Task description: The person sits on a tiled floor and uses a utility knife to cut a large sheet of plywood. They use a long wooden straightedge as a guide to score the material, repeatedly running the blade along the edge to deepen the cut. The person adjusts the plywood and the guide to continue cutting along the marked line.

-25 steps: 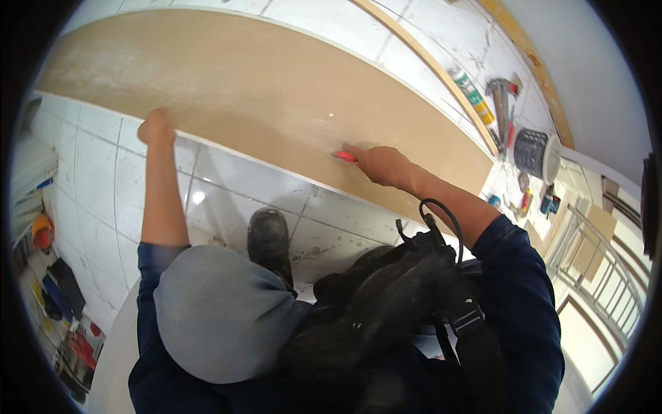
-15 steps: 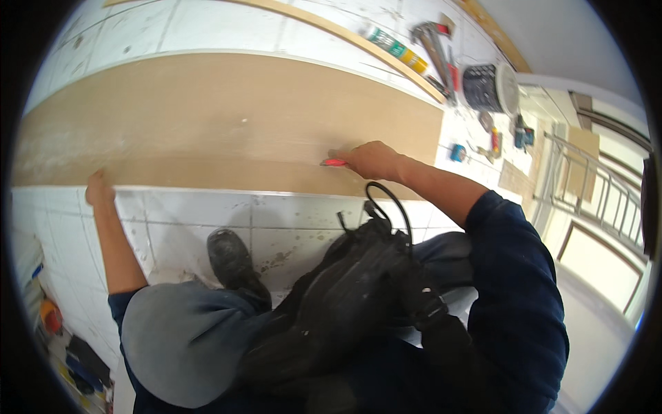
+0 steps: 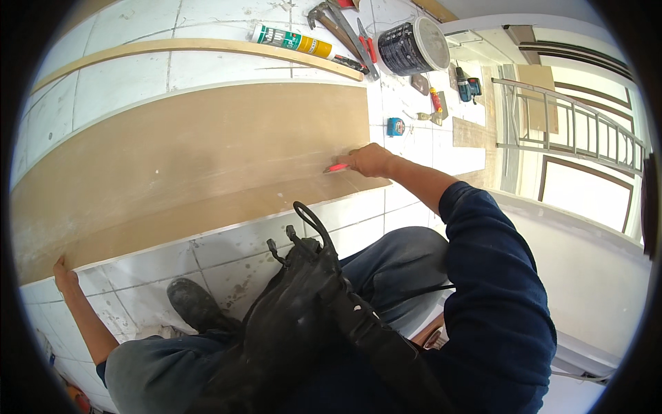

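Observation:
A long brown board with a pale edge lies across the tiled floor in front of me. A line runs lengthwise along it, and the strip nearer me looks slightly angled from the rest. My left hand is closed on the board's near edge at the far left, its fingertips on the brown face. Near the board's right end, my right hand is closed around a red utility knife, which points left along that line. The blade tip is too small to make out.
Beyond the board lie a wooden batten, a sealant tube, a hammer and a dark bucket. To the right are a blue tape measure, a scraper, a cordless drill and a metal ladder.
My view has turned and shifted right. My right hand with the knife is now closer to the board's right end, and the near strip looks more angled along the line. My left hand stays on the edge.

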